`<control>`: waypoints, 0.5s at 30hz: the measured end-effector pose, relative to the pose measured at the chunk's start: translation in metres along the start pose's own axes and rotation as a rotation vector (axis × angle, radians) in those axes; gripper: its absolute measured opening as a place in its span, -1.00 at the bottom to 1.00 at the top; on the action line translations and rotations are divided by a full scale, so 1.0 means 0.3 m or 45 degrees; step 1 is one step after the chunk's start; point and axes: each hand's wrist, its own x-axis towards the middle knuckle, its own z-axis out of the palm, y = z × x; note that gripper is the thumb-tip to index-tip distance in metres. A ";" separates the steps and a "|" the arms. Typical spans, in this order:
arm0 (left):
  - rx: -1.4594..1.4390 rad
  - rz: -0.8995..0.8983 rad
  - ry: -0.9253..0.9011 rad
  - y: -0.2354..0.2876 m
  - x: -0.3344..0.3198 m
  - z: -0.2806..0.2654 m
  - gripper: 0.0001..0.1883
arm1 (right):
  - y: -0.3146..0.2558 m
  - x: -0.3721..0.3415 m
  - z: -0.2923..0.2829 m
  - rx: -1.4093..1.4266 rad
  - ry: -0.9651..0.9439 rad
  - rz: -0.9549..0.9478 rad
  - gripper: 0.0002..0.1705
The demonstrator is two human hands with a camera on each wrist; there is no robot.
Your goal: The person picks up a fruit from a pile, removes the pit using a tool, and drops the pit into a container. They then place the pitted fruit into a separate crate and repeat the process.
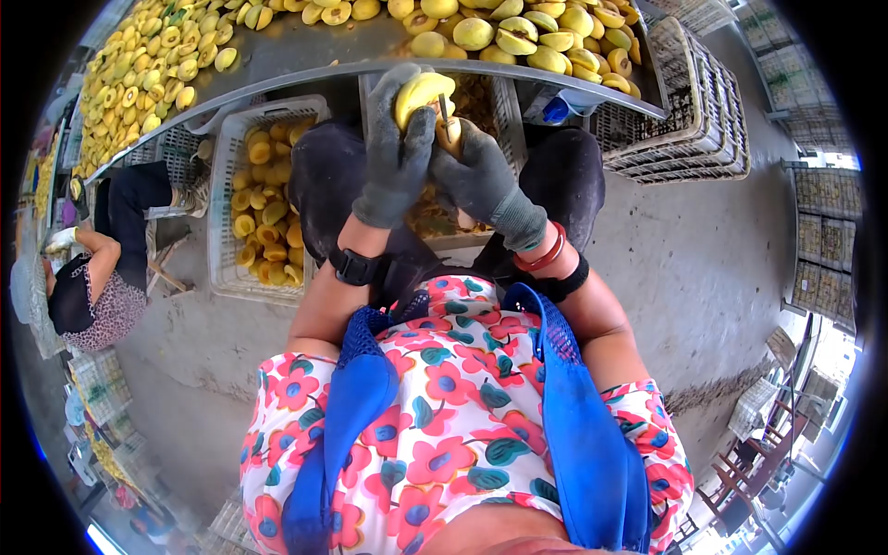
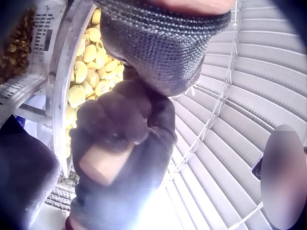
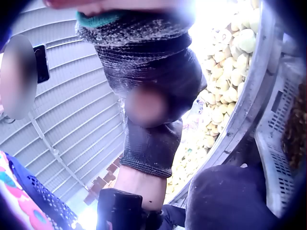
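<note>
In the head view, the gloved left hand (image 1: 396, 153) holds a yellow fruit (image 1: 424, 92) between fingers and thumb above the person's lap. The gloved right hand (image 1: 490, 185) grips the light handle (image 1: 450, 139) of a knife, its dark narrow blade (image 1: 443, 109) against the fruit. Both hands are close together. From the left wrist, the right hand (image 2: 115, 115) has its fingers curled round the handle (image 2: 105, 163), below the left glove (image 2: 158, 48). In the right wrist view the right glove (image 3: 148, 67) hides the fruit; the left hand (image 3: 151, 146) is below it.
A metal table (image 1: 305, 48) with heaped yellow fruit (image 1: 157, 69) curves ahead. A white crate (image 1: 222, 217) of fruit halves stands left of the knees, another crate (image 1: 507, 102) between them. Stacked crates (image 1: 684, 111) are at the right. Another person (image 1: 102, 287) sits at the far left.
</note>
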 end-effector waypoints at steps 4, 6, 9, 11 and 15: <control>-0.041 -0.026 0.012 -0.016 -0.006 0.012 -0.58 | -0.035 -0.009 -0.021 0.152 -0.109 0.165 -0.81; -0.021 -0.023 0.003 -0.015 -0.009 0.004 -0.59 | -0.050 -0.015 -0.034 0.213 -0.187 0.234 -0.81; 0.064 0.044 -0.025 -0.004 0.001 -0.007 -0.59 | -0.016 -0.012 -0.018 0.095 -0.117 0.121 -0.80; -0.014 0.009 0.007 -0.008 0.006 0.001 -0.59 | -0.002 0.000 -0.010 0.007 -0.044 0.003 -0.79; -0.322 -0.105 0.135 0.015 0.005 0.043 -0.58 | -0.011 0.003 0.001 -0.195 0.112 -0.162 -0.78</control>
